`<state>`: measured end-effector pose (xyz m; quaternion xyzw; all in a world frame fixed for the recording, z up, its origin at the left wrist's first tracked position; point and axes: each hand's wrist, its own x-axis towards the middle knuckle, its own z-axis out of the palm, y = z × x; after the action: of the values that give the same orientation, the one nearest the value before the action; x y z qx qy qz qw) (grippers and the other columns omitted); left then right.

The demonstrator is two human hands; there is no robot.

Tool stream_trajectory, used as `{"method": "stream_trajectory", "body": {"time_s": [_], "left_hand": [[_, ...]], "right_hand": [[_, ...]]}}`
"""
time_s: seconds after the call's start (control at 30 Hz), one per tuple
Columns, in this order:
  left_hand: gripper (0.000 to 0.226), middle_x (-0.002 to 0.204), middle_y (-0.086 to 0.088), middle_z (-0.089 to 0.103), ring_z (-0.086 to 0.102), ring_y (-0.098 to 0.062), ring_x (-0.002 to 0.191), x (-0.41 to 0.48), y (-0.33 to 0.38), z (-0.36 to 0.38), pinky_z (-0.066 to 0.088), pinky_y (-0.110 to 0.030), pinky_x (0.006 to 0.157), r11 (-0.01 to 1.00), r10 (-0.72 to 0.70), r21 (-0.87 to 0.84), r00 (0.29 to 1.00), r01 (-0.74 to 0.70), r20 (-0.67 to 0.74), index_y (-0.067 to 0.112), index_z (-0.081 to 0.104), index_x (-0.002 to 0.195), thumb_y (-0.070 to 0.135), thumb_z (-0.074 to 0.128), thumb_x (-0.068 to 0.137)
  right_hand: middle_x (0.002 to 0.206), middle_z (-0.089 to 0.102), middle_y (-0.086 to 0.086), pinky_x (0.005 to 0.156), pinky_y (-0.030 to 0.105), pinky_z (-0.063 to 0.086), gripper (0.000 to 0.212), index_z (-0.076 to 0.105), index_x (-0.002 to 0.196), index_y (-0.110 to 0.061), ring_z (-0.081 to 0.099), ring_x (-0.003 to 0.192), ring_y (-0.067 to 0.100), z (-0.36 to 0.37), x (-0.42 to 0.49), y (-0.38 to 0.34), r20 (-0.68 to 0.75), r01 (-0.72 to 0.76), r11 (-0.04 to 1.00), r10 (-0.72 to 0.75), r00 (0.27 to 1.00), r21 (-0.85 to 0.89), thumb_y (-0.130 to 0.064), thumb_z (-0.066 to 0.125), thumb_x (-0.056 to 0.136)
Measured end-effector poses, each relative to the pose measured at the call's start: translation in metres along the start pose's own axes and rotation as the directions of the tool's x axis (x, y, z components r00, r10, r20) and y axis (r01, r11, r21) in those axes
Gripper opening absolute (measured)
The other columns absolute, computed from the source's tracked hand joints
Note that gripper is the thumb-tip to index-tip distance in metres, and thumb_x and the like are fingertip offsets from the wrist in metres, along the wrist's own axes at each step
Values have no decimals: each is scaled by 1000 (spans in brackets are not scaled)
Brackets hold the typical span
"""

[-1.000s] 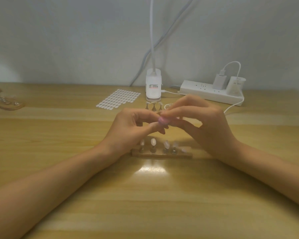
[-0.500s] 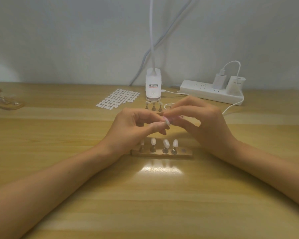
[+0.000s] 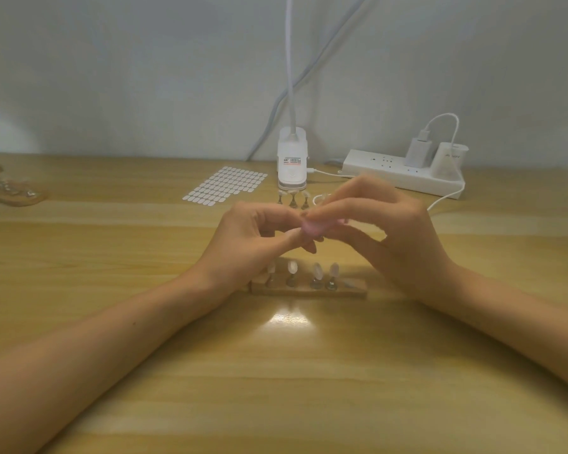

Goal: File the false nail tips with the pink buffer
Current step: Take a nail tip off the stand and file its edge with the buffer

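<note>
Fingers of right hand curled round pink buffer — left hand pinched, contents unclear.

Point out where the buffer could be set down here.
Bare desk: the near strip in front of the nail-tip stand; also left, between sticker sheet and wooden board. Crowded: far middle, around lamp base, pegs, power strip.

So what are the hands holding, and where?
The right hand pinches the blurred pink buffer block by its right part; the left hand pinches a small item, hidden behind it.
</note>
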<state>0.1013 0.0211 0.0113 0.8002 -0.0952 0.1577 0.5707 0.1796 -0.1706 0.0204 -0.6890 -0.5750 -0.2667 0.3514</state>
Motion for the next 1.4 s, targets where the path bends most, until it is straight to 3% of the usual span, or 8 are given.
{"method": "stream_trajectory", "body": {"time_s": [0.17,0.27,0.37,0.5,0.6,0.87,0.97,1.4], "left_hand": [[14,79,-4,78,74,-19,80,0,-1,0,57,-31,77,1000,3,-14,1000,-3,-3,10,80,89,21,72,89],[15,81,-2,78,72,-34,82,0,0,1,54,-42,76,1000,18,20,1000,-18,15,15,79,85,26,70,89],[13,76,0,76,71,-7,77,1,0,1,51,-15,75,999,33,-7,999,-33,21,14,78,86,20,69,93],[11,79,-2,78,68,-26,77,0,1,1,53,-19,71,999,48,14,998,-49,39,22,78,86,25,68,91],[13,75,1,76,69,-5,78,0,2,1,46,-9,73,999,46,0,998,-46,41,18,77,85,20,68,93],[13,72,5,75,69,0,78,0,2,1,46,-9,73,999,39,3,998,-39,47,16,76,84,14,68,94],[12,75,3,76,70,-3,80,0,3,0,51,-22,70,999,41,23,997,-42,60,18,76,84,22,68,91],[11,76,3,75,72,-4,81,0,3,-1,50,-13,80,999,27,-23,996,-25,80,13,75,87,15,67,94]], "right_hand": [[93,67,10,76,38,53,19,77,108,-7,64,86,20,-1,0,3,-8,-51,999,51,999,-5,-7,73,89],[97,67,6,80,41,53,18,77,108,-8,66,91,23,2,-2,1,14,36,999,-36,999,-3,-6,73,91],[97,68,9,78,39,53,22,76,110,-6,65,90,21,0,1,4,-15,-26,1000,26,1000,13,-3,73,89],[100,65,6,79,45,53,20,76,110,-5,66,92,28,-1,-2,2,17,48,999,-47,999,-22,-4,72,91],[101,65,8,78,46,53,21,75,111,-3,66,93,29,-5,-2,5,7,23,999,-23,1000,-35,-1,71,91],[102,66,7,79,45,53,18,76,109,-3,66,93,29,-7,-1,8,-2,2,998,-2,1000,-62,-3,71,92],[101,68,12,80,42,54,19,76,109,-3,67,95,28,-7,-4,7,19,34,998,-33,999,-54,-2,71,91],[98,70,9,79,40,55,17,76,106,-5,68,92,19,-6,-2,7,-23,-52,998,53,998,25,-5,74,89]]}}
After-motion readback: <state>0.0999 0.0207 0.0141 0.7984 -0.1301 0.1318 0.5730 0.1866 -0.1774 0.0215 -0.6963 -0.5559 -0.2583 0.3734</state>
